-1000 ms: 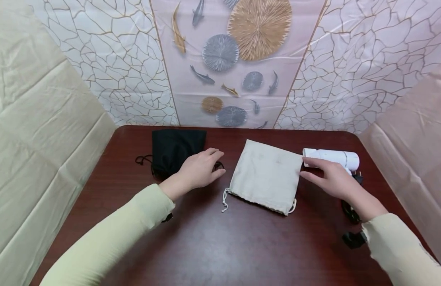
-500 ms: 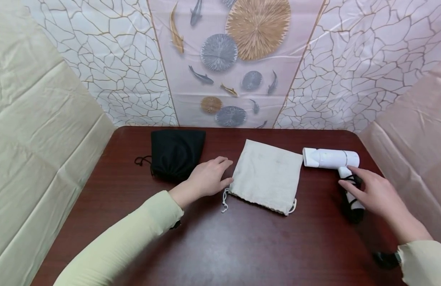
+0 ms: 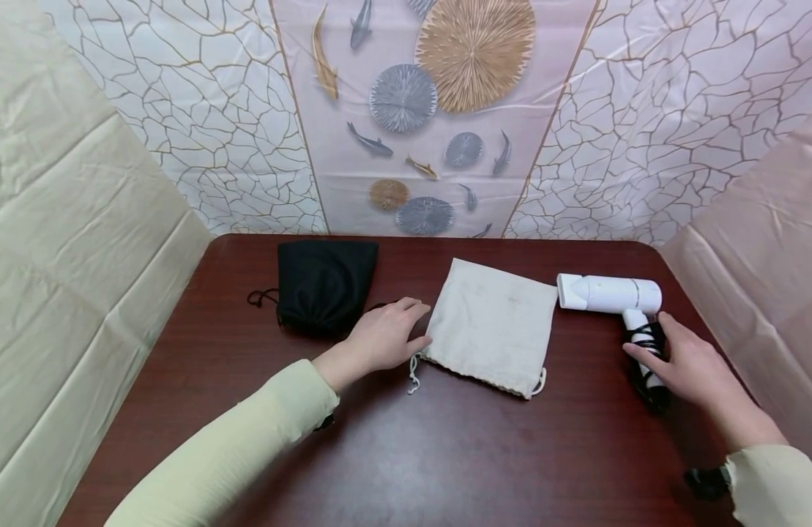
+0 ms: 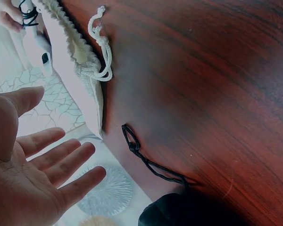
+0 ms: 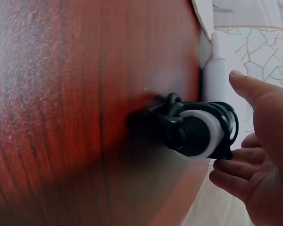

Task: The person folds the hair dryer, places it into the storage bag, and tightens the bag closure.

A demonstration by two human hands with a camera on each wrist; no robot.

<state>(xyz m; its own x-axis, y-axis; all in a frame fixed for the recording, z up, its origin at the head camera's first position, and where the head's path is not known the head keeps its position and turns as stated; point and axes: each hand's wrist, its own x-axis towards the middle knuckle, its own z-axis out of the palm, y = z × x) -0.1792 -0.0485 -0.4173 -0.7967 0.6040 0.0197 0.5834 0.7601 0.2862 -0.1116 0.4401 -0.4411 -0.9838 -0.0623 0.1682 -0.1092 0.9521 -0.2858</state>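
Observation:
A white hair dryer (image 3: pixel 608 293) lies on its side at the right of the table, a black cord (image 3: pixel 646 340) wound round its handle. My right hand (image 3: pixel 698 366) is beside that handle, thumb on one side and fingers on the other. In the right wrist view the thumb (image 5: pixel 247 87) stands apart from it; whether the fingers touch the cord I cannot tell. A cream drawstring bag (image 3: pixel 491 322) lies flat in the middle. By its left edge hovers my left hand (image 3: pixel 386 335), its fingers (image 4: pixel 68 165) spread and holding nothing in the left wrist view.
A black drawstring pouch (image 3: pixel 326 282) lies at the back left, its black cord (image 4: pixel 151 165) trailing onto the table. The cream bag's white drawstring (image 3: pixel 414 372) hangs off its lower left corner. Fabric walls (image 3: pixel 83 219) enclose the dark red table (image 3: pixel 445 461) at the back and sides.
My right hand has moved right, away from the cream bag, to the hair dryer's handle. My left hand has moved slightly right, from the black pouch toward the cream bag.

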